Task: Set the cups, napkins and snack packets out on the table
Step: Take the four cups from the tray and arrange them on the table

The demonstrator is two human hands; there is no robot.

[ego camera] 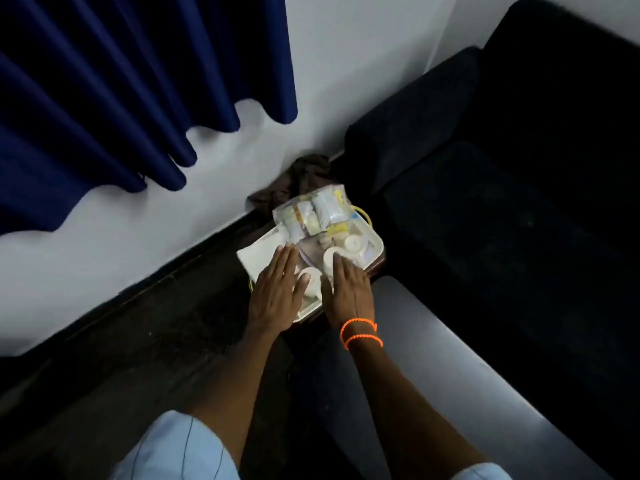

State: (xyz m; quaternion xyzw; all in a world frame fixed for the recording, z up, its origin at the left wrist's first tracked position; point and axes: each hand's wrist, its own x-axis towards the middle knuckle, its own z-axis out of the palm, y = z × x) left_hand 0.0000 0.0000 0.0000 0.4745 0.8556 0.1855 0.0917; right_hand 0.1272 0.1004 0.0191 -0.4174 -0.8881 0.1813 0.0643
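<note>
White tray, long axis running near-left to far-right, holds cups, napkins and a clear bag of snack packets; our left hand and right hand lie flat, fingers straight, gripping nothing.

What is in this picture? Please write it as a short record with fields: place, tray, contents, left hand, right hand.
place: floor corner by a white wall, blue curtain above, dark sofa at right
tray: white tray
contents: white cups, clear bag of snack packets, napkins
left hand: left hand flat, fingers straight, over the napkins
right hand: right hand flat over a cup, orange bands on wrist
</note>
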